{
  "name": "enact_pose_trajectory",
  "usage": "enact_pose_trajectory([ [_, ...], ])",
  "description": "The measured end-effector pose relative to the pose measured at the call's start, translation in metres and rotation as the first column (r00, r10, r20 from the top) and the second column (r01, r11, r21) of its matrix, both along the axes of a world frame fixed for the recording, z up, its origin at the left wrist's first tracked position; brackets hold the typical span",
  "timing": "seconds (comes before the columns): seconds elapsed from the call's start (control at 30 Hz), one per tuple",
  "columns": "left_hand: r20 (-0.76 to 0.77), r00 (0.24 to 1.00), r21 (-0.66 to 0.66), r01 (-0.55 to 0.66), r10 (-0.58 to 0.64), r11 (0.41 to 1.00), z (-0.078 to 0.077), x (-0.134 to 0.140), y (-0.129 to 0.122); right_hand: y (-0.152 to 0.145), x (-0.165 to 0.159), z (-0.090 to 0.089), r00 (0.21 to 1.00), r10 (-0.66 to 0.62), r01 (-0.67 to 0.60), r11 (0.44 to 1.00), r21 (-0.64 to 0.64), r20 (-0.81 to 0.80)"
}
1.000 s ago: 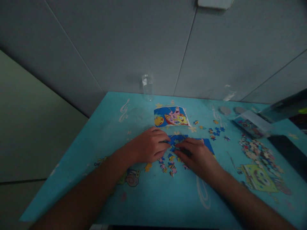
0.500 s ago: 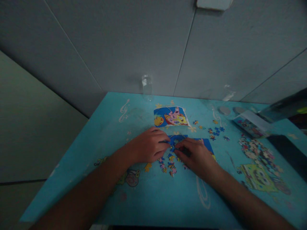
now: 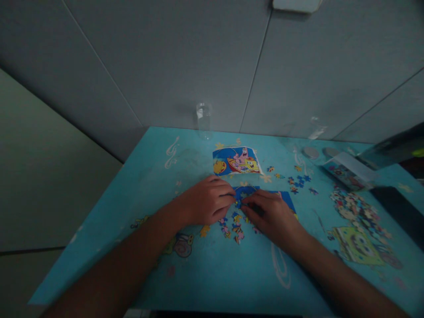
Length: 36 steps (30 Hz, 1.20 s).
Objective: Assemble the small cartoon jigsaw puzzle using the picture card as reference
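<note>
A partly assembled blue jigsaw puzzle (image 3: 284, 199) lies flat on the table, its middle showing between my hands and much of it covered by them. My left hand (image 3: 212, 201) rests at its left part, fingers bent and close together, tips pressing on the puzzle. From the other side my right hand (image 3: 270, 214) pinches thumb and forefinger at a small blue puzzle piece (image 3: 239, 203), largely hidden by the fingertips. Loose puzzle pieces (image 3: 237, 229) lie just in front of the hands. Behind them is a cartoon reference picture (image 3: 236, 160).
Several blue pieces (image 3: 300, 181) are scattered right of the picture. Farther right are a mixed pile of pieces (image 3: 356, 210), a box (image 3: 347, 170), a dark flat panel (image 3: 399, 212) and round lids (image 3: 310, 153). A clear jar (image 3: 204, 121) stands by the wall.
Both hands hold nearly the same place and pose over the puzzle. The view has shifted only very slightly.
</note>
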<state>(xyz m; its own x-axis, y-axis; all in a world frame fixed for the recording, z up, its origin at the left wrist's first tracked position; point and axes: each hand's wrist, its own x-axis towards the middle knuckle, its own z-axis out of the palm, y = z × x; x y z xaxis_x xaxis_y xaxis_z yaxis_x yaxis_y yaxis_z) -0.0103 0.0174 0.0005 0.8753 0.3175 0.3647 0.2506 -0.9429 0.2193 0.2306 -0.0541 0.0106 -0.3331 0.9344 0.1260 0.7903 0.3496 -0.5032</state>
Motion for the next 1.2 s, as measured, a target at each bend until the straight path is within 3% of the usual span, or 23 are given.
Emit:
enact_pose_trajectory([
  [0.5, -0.054, 0.999, 0.030, 0.012, -0.010, 0.999, 0.0000, -0.0019, 0.0008, -0.0014, 0.0004, -0.0017, 0.999, -0.033, 0.032, 0.999, 0.003, 0.016],
  [1.2, -0.083, 0.996, -0.028, -0.017, 0.015, 0.999, -0.0002, -0.0029, 0.0011, 0.0037, -0.0048, 0.0002, 0.998, -0.052, 0.049, 0.996, -0.070, -0.039],
])
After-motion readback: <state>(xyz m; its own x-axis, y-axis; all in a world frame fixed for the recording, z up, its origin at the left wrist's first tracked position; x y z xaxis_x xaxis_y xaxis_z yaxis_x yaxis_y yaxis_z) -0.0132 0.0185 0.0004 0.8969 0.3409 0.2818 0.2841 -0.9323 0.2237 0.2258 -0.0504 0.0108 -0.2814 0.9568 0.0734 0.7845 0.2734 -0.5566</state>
